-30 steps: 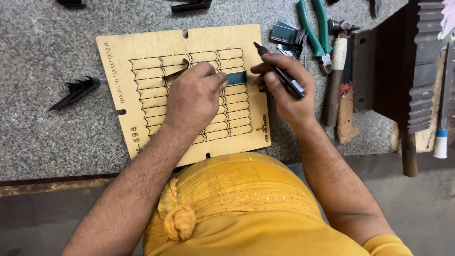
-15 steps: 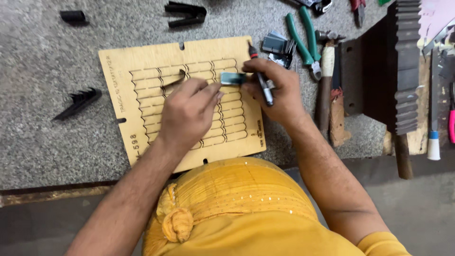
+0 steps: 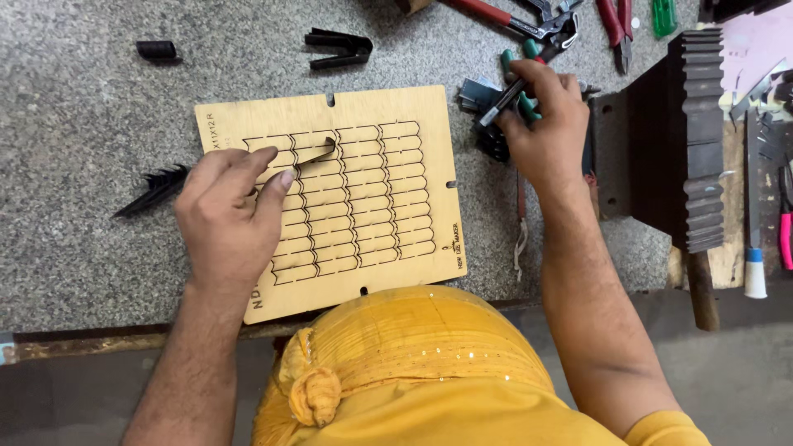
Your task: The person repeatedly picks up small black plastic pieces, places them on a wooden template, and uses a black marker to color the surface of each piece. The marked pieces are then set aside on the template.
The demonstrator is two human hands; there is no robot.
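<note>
Head view: our left hand (image 3: 227, 211) pinches a curved metal strip (image 3: 318, 154) lying on the slotted plywood board (image 3: 413, 124), on the stone bench (image 3: 74, 116). Our right hand (image 3: 541, 124) grips a black pen (image 3: 505, 101) beside the pliers (image 3: 529, 62). Risk: with only one hand steadying it, the strip may spring from its slot.

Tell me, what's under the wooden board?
The board lies flat on the speckled stone table. The left hand covers its left part, holding a dark strip. Whatever might sit beneath the board is hidden.
</note>
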